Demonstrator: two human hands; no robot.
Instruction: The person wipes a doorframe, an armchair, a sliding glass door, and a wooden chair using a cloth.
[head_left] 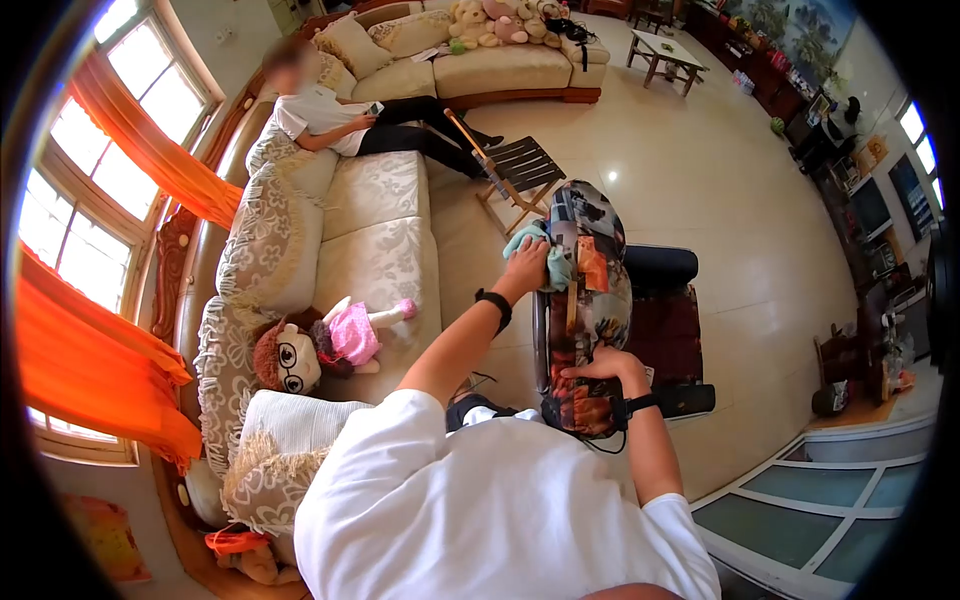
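Note:
My left hand [527, 268] is closed on a light teal cloth [558, 268], pressed against the upper left side of a long padded thing with a colourful pattern [590, 330]. Lower down, my right hand [608, 368] lies on that same padded thing with its fingers stretched out. The padded thing runs along the back side of a chair with a dark red seat [665, 335] and black armrests [662, 265]. Whether it is the chair's padded backrest or a bag, I cannot tell. Both my wrists wear black bands.
A slatted folding chair [520, 165] stands just beyond. On the left, a patterned sofa [375, 200] holds cushions and a doll in pink [352, 332]; a person [325, 120] sits there with a phone. A low table [665, 50] stands far back; glass-panelled framing [810, 510] is at lower right.

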